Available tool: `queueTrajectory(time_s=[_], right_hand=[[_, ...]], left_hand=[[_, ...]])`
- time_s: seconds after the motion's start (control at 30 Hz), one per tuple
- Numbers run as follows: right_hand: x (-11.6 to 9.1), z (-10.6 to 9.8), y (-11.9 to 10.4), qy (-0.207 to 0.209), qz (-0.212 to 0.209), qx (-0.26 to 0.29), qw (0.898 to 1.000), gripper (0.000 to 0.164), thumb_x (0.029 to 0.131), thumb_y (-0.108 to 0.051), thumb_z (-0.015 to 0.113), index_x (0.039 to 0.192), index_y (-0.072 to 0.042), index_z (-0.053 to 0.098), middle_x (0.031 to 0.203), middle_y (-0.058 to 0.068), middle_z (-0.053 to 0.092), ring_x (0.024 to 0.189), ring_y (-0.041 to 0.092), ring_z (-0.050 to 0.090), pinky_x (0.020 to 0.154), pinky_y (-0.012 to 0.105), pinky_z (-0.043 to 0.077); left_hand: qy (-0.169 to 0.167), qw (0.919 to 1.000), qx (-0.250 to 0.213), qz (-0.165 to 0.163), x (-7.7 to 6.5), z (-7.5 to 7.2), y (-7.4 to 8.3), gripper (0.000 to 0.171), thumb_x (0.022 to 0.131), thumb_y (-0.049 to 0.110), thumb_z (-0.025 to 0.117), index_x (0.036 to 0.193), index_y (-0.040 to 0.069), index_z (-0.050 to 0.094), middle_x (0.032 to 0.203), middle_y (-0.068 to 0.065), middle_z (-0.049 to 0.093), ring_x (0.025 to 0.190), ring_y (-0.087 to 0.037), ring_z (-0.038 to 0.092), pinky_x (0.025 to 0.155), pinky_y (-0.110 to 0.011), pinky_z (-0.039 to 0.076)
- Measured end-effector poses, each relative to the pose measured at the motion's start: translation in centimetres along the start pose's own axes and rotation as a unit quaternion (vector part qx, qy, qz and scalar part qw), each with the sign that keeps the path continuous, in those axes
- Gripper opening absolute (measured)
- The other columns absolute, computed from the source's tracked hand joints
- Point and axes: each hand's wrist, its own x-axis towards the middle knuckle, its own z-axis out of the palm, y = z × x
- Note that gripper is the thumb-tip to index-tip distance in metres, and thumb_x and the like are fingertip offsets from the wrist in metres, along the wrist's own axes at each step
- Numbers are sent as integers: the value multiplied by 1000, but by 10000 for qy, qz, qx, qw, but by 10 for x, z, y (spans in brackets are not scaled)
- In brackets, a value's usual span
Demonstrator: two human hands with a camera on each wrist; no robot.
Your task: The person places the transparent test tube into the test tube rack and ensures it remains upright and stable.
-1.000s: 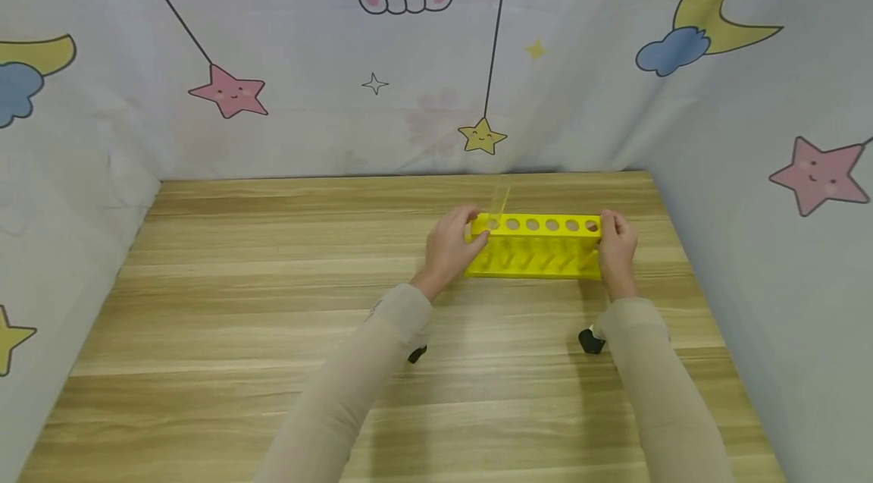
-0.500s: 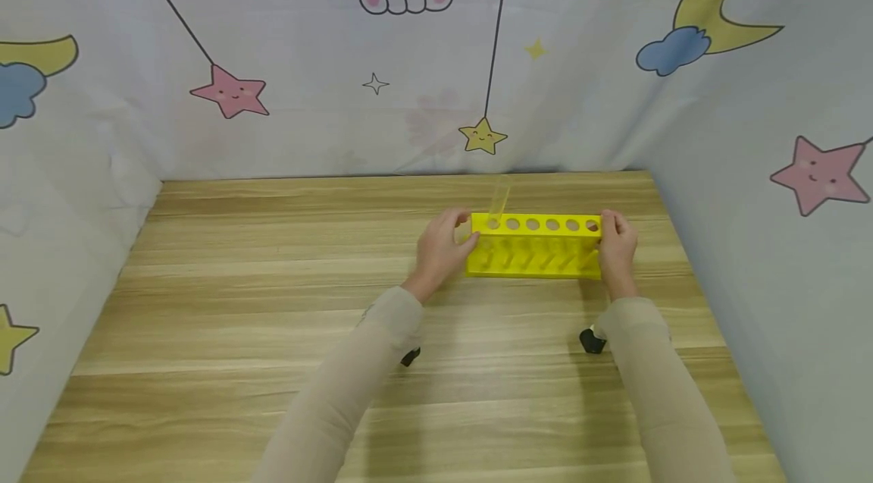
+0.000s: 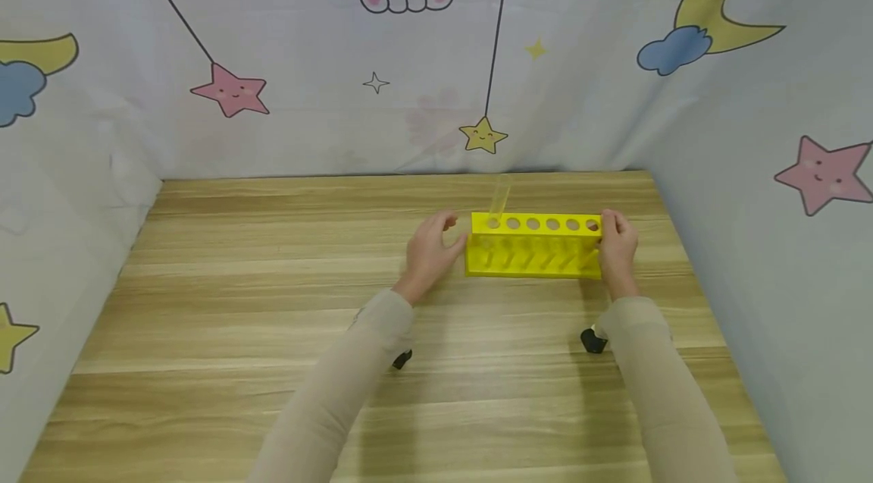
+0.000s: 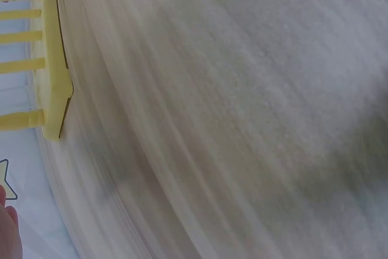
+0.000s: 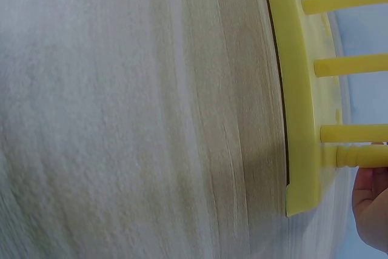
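Observation:
A yellow test tube rack (image 3: 535, 229) stands on the wooden table, with a row of several holes along its top. One clear test tube (image 3: 502, 195) rises from the leftmost hole, leaning slightly. My right hand (image 3: 617, 252) holds the rack's right end; the right wrist view shows its fingers (image 5: 365, 201) at the end post. Just off the left end, my left hand (image 3: 430, 252) holds nothing, its thumb and fingers spread apart in a loose curve. Only a bit of that hand (image 4: 8, 228) shows in the left wrist view, apart from the rack's base (image 4: 57, 83).
Behind the wooden table (image 3: 273, 278) hangs a white cloth (image 3: 307, 104) printed with stars and a bear. Similar cloth stands along both sides. Small black pieces (image 3: 593, 340) show beside each sleeve cuff.
My left hand has let go of the rack's left end and drawn back to the left. The right hand, rack and test tube stay where they were.

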Motion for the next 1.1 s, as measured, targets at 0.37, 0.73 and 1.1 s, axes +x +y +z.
queueTrajectory(time_s=[0.37, 0.73, 1.1], right_hand=[[-4, 1, -10, -2, 161, 162, 9997, 25, 92, -25, 44, 91, -4, 59, 71, -6, 56, 66, 5, 51, 48, 16, 37], [0, 1, -4, 97, 199, 47, 9997, 22, 91, -29, 45, 84, -14, 59, 70, -8, 56, 66, 4, 51, 49, 16, 38], [-2, 0, -4, -12, 181, 57, 9998, 25, 90, -31, 46, 88, -11, 60, 71, -6, 57, 65, 5, 51, 47, 15, 37]], left_hand=[[-124, 9996, -71, -243, -3, -3, -7, 33, 77, 26, 65, 105, 10, 57, 99, -2, 63, 89, -17, 58, 75, -31, 48], [-65, 9997, -31, -232, -8, -6, -19, 33, 78, 27, 64, 105, 9, 57, 98, -2, 62, 87, -16, 59, 74, -29, 49], [6, 9992, -21, -389, -15, -15, -35, 34, 77, 26, 65, 105, 7, 57, 97, -4, 63, 87, -18, 59, 73, -31, 49]])
